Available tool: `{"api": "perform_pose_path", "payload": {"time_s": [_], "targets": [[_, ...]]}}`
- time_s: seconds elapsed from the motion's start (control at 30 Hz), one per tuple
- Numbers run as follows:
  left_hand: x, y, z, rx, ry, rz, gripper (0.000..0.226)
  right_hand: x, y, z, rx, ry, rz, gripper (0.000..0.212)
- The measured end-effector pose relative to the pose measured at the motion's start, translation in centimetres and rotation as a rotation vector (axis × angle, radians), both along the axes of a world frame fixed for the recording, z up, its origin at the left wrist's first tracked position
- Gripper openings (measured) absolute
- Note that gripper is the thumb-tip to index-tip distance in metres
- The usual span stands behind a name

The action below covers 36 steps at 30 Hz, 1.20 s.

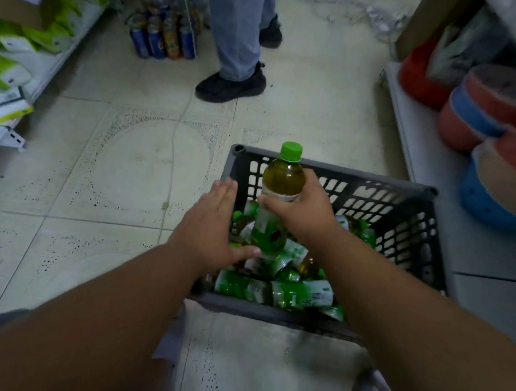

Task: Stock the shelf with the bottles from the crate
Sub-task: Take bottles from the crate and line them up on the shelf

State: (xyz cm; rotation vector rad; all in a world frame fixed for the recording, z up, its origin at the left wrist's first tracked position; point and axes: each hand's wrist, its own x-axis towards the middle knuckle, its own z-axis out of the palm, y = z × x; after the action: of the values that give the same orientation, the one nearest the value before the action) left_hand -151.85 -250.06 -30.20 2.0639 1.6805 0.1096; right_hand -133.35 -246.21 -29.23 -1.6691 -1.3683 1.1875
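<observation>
A dark grey slotted crate [408, 208] stands on the tiled floor, filled with several green-labelled tea bottles [297, 292] lying on their sides. My right hand [302, 212] is closed around the middle of one bottle [284, 175] with a green cap, held upright above the crate's left part. My left hand [212, 222] hovers beside that bottle over the crate's left rim, fingers straight and apart, thumb near the bottle's base, holding nothing.
A white shelf [23, 81] on the left carries green and white packs. A low white shelf [415, 141] on the right holds red and blue round cushions. A person in jeans and black shoes [230, 84] stands ahead beside a pack of cans [165, 39].
</observation>
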Motion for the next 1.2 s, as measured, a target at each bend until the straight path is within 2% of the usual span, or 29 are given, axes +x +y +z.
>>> {"api": "perform_pose_path", "payload": {"time_s": [0.13,0.23,0.43,0.57,0.7,0.83,0.93,1.1,1.2], "targets": [[3.8,-2.8,6.9,0.094,-0.150,-0.063,0.128,3.6,-3.9,8.6,0.161,-0.059,-0.089,0.059],[6.3,-5.8,10.5,0.078,-0.248,-0.089,0.125,6.7,-7.8,13.7,0.270,-0.111,-0.195,0.059],[14.7,-10.9,17.5,0.042,-0.533,-0.191,0.109,13.8,-17.4,21.7,0.392,-0.172,-0.354,0.065],[21.6,-13.0,19.8,-0.011,-0.682,-0.261,0.102,18.6,-21.7,25.2,0.431,-0.199,-0.494,0.061],[28.5,-12.2,19.9,-0.025,-0.686,-0.359,0.100,24.6,-22.8,25.8,0.433,-0.232,-0.591,0.060],[35.9,-9.5,19.1,-0.040,-0.679,-0.517,0.075,30.2,-21.8,24.6,0.445,-0.219,-0.695,0.060],[41.8,-6.9,18.6,-0.068,-0.659,-0.649,0.068,34.2,-20.4,23.9,0.447,-0.232,-0.790,0.060],[51.0,-2.8,17.3,-0.034,-0.583,-0.829,0.074,41.4,-17.7,22.8,0.406,-0.307,-0.908,0.064],[56.1,-0.5,15.6,0.034,-0.505,-0.900,0.100,45.4,-16.6,21.8,0.379,-0.329,-0.986,0.067]]}}
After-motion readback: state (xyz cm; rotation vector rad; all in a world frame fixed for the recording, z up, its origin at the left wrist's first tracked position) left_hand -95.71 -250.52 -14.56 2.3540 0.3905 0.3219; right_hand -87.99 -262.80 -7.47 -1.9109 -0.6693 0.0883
